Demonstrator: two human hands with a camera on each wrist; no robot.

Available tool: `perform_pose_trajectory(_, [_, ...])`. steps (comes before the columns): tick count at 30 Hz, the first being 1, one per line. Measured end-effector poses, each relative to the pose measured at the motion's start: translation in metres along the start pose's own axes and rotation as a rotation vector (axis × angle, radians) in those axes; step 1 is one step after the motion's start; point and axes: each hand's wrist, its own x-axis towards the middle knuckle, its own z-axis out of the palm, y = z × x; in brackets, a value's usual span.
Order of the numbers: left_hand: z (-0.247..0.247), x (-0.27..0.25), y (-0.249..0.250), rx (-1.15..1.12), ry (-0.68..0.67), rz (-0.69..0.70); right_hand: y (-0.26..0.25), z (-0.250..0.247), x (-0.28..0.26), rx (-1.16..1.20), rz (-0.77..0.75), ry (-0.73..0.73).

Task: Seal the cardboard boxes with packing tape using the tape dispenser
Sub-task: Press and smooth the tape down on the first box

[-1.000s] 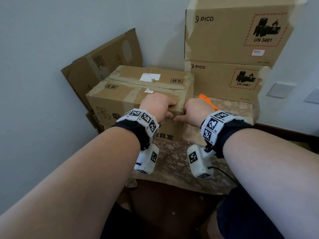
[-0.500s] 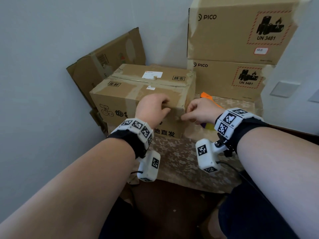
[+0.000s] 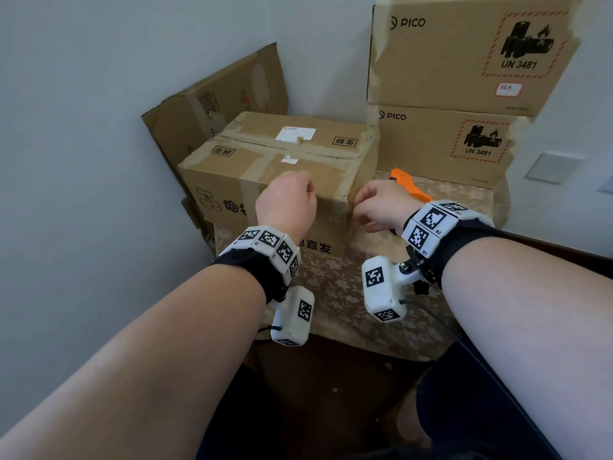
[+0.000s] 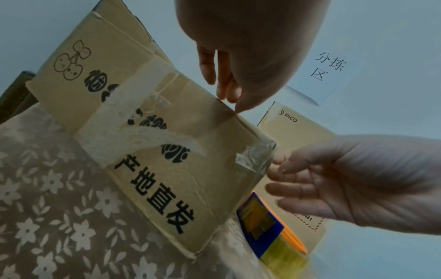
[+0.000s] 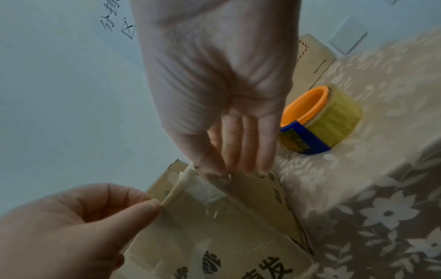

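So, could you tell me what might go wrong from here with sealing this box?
The clear tape at the brown cardboard box's front corner looks wrinkled and may lift. Neither the left hand nor the right hand holds the orange-and-blue tape dispenser, lying on the floral cloth.

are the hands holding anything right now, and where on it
Neither hand grips anything. The left hand touches the box at its top front edge; the right hand's fingertips touch its taped corner.
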Motion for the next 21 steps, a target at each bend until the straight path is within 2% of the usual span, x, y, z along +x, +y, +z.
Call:
perform_pose_trajectory(3, [0.001,-0.004,0.000,0.024,0.013,-0.026,-0.003,-0.004,0.000,-0.114,-0.177,0.122])
perform_pose_trajectory(5, [0.001,-0.005,0.002,0.039,0.018,-0.037,-0.009,-0.007,0.000,-0.187,-0.296,0.077])
perform_pose_trajectory(8, [0.000,-0.006,0.001,0.062,0.022,-0.074,-0.014,-0.006,0.001,-0.352,-0.371,-0.034])
perform_pose_trajectory(11, [0.003,-0.008,-0.005,0.023,-0.094,-0.134,-0.012,0.000,0.003,-0.364,-0.373,-0.035])
perform_pose_trajectory(14, [0.009,-0.010,-0.011,-0.227,-0.284,-0.249,-0.012,0.004,0.002,-0.344,-0.371,-0.029])
perform_pose_trajectory(18, [0.008,-0.013,-0.007,-0.740,-0.484,-0.606,-0.015,0.002,0.003,-0.383,-0.350,-0.072])
perform_pose_trajectory(21, [0.010,-0.013,-0.006,-0.872,-0.560,-0.709,-0.016,0.002,0.003,-0.391,-0.337,-0.079])
